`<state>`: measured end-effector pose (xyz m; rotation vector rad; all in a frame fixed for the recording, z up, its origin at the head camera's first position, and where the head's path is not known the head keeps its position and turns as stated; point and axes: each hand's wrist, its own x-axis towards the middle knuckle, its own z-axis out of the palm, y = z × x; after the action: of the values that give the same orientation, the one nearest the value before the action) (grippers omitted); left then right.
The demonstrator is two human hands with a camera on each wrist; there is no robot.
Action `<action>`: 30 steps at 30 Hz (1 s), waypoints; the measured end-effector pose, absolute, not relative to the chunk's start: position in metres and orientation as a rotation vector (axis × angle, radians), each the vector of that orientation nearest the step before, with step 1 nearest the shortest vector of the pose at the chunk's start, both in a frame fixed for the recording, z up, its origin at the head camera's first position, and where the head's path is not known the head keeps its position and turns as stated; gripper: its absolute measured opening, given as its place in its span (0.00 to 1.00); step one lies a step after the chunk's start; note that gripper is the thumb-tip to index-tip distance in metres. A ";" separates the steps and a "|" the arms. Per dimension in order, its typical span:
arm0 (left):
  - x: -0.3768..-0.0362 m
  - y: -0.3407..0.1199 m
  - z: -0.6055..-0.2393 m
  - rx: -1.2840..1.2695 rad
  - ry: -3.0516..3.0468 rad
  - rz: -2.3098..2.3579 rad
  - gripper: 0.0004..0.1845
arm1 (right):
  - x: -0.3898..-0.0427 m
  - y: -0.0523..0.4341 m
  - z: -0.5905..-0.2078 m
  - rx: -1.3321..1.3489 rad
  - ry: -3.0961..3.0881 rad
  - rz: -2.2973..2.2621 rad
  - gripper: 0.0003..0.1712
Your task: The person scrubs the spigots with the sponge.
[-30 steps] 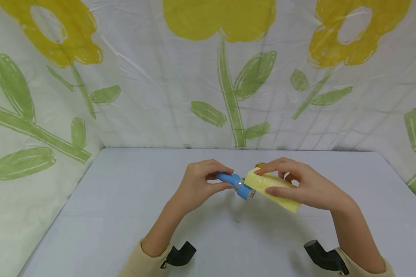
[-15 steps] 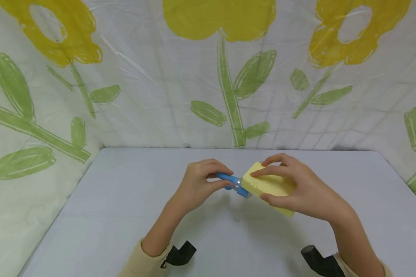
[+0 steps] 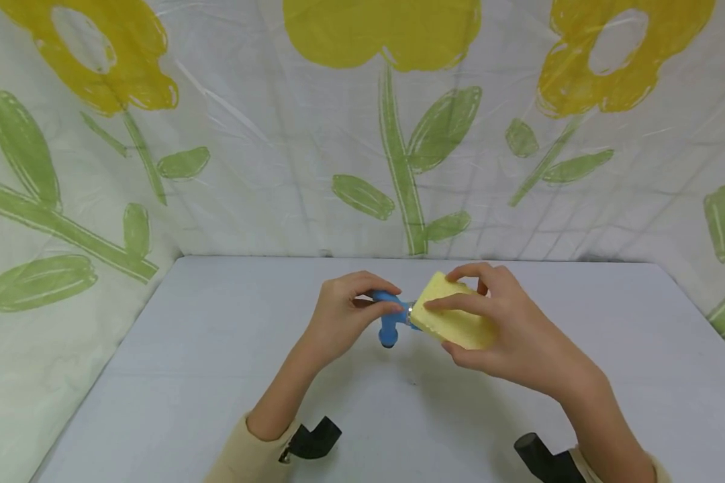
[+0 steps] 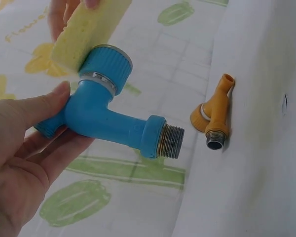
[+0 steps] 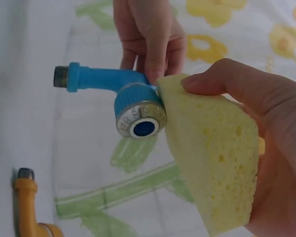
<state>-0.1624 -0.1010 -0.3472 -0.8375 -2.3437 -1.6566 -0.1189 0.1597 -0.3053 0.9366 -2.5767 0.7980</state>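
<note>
My left hand [image 3: 353,315] pinches a blue faucet [image 4: 108,121] by its spout end, thumb on one side and fingers on the other. The faucet's threaded inlet [image 4: 170,141] points away from the palm in the left wrist view. Its ribbed knob [image 5: 140,111] has a silver face with a dark blue centre. A pale yellow sponge [image 5: 212,148] is gripped in my right hand [image 3: 513,329], between thumb and fingers. One end of the sponge lies right against the side of the knob. In the head view the sponge covers most of the knob.
An orange faucet [image 4: 214,113] lies on the white table [image 3: 248,349] behind the hands; the sponge and right hand hide it in the head view. A flower-printed sheet [image 3: 266,168] hangs beyond the table's far edge.
The blue faucet has been turned in the left hand, so its inlet now shows toward the front. My right hand has shifted left with the sponge, which has tilted further over the knob.
</note>
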 end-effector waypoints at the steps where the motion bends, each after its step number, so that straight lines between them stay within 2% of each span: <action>1: -0.163 -0.101 -0.348 -0.829 -2.339 -1.668 0.08 | -0.119 0.160 -0.305 0.951 -2.567 0.784 0.29; 15: -0.165 -0.095 -0.355 -0.717 -2.313 -1.755 0.07 | -0.123 0.153 -0.309 0.989 -2.408 0.571 0.27; 30: -0.168 -0.099 -0.354 -0.585 -2.169 -2.168 0.08 | -0.122 0.158 -0.305 1.037 -2.349 0.611 0.31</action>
<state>-0.1684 -0.0990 -0.3535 -0.5855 -2.1689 -2.1676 -0.1223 0.1577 -0.3051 1.0374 -2.3485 0.6108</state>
